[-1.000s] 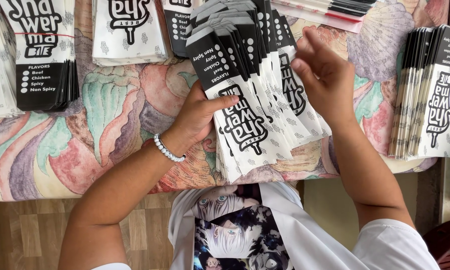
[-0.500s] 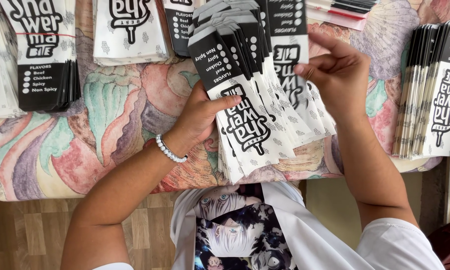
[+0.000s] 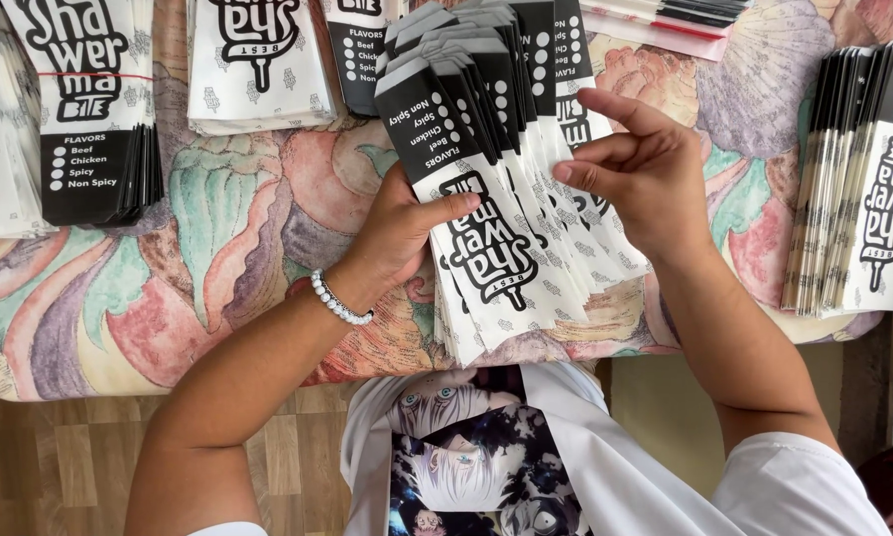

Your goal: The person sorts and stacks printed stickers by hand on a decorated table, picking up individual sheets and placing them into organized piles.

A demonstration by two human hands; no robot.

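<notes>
We look down on a tabletop (image 3: 218, 248) under a pastel cloth of shells and swirls, with wood flooring showing below its near edge. In the middle lies a fanned stack of paper sleeves (image 3: 506, 199), white with black ends, spread toward us like a deck of cards. Our left hand (image 3: 402, 233) pins the fan down, thumb laid flat across the front sleeve, palm pressed on the stack's left edge; that grip is closed firmly on the paper. Our right hand (image 3: 640, 174) is at the far side, fingers curled and pinched at the edges of the rear sleeves, though we cannot tell whether it has just one sleeve.

By our reading, this is a sorting or counting step: the fan is being thumbed through one sleeve at a time. The next move would call for a light pinch on a single edge while the left thumb keeps the rest from sliding.

More bundles (image 3: 89, 109) wait at the far left, another pile (image 3: 258, 60) beside them, and an upright stack (image 3: 858, 179) stands well apart at the right.
</notes>
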